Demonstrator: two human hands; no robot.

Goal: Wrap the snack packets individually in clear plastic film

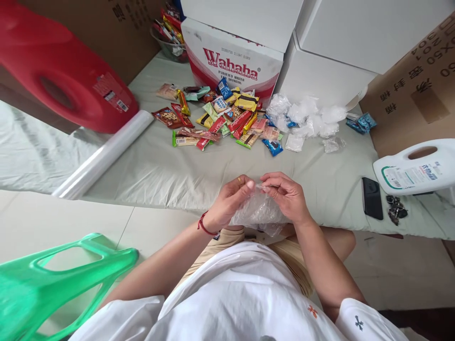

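A clear plastic bag [261, 210] hangs crumpled at the near edge of the cloth-covered surface, just above the lap. My left hand [232, 199] pinches its upper edge between thumb and fingers. On the other side, my right hand [286, 194] has its fingers closed on the same edge, close to the left fingertips. Beyond both hands lies a loose pile of wrapped snacks [231, 116] in red, yellow, blue and green wrappers. To the right of that pile sit several clear, crumpled plastic bundles [311, 116]; what they contain is hard to make out.
At the left are a red jug [85, 102], a plastic film roll [106, 154] and a green stool [71, 265]. Behind the snacks stands a Wahaha box [231, 61]. A phone [372, 198], keys [395, 209] and a white detergent bottle [419, 168] lie at the right.
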